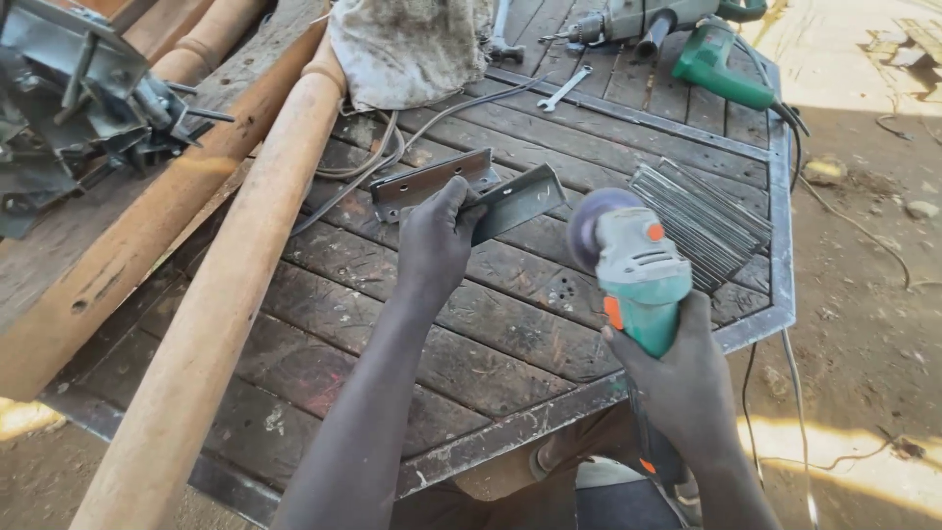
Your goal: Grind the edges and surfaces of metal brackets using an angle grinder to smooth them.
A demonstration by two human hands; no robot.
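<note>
My left hand (437, 236) grips a short piece of grey steel angle (525, 199) and holds it on the wooden table top (471, 334). A second steel angle with holes (427, 182) lies just behind it. My right hand (677, 378) is closed around the body of a teal angle grinder (638, 275). Its round disc (589, 226) faces the held angle, a little to the right of it and apart from it.
A bundle of thin welding rods (702, 216) lies right of the grinder. Long wooden posts (235, 275) cross the left side. A grey cloth (407, 49), a spanner (564, 88), a drill (638, 20) and a green power tool (721, 64) sit at the back. The table's steel rim (780, 245) borders dirt ground.
</note>
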